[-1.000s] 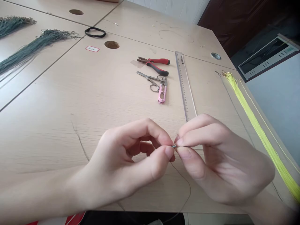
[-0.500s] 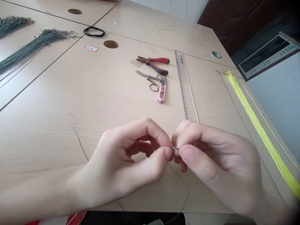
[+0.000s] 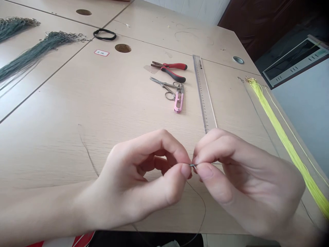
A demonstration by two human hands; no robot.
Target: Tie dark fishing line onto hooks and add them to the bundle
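My left hand [image 3: 138,178] and my right hand [image 3: 244,178] meet in front of me over the wooden table [image 3: 77,103]. Between them, the thumb and forefinger of each hand pinch a tiny metal piece [image 3: 193,166], mostly hidden by the fingertips. A thin dark cord [image 3: 203,209] runs from this pinch and curves down past the table's near edge.
Farther up the table lie red-and-black pliers [image 3: 168,70], scissors [image 3: 166,87], pink thread snips [image 3: 178,103] and a long ruler [image 3: 203,92]. A yellow cord bundle [image 3: 290,147] lies at right. Dark green cord bundles [image 3: 33,55] lie at left.
The right fingers have shifted their hold on the metal piece, and the thumb has moved back toward the fingertips. The pinch sits slightly lower than it did a second ago.
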